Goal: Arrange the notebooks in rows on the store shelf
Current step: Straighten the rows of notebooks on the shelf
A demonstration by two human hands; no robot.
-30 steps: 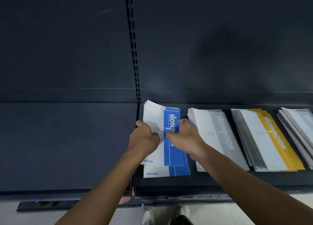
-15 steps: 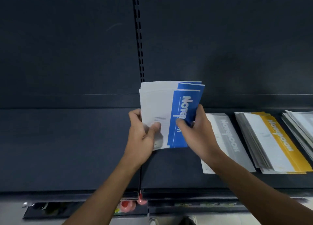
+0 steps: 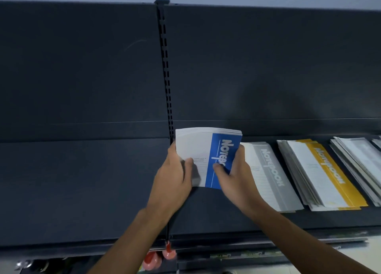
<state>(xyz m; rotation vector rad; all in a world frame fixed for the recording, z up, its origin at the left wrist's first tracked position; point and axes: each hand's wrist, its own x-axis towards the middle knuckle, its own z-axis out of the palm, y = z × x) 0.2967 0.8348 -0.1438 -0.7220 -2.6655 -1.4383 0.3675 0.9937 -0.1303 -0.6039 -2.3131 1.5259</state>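
Blue-and-white notebook stack (image 3: 206,150) held tilted up over the dark matte shelf (image 3: 82,191), long axis near-to-far, blue title band on its right side. Contact with the shelf unclear. Left hand (image 3: 175,176) grips the left edge, right hand (image 3: 235,181) the right edge, with both thumbs on the cover and the title partly hidden. To the right, grey stack (image 3: 268,174) and yellow stack (image 3: 321,174) lie flat, fanned

Both hands hold a stack of blue notebooks (image 3: 208,156) upright above the dark shelf (image 3: 82,191), the left hand (image 3: 173,176) gripping its left edge and the right hand (image 3: 235,179) its right. To the right, a grey stack (image 3: 270,176), a yellow stack (image 3: 321,172) and another stack (image 3: 358,160) lie flat in a row.
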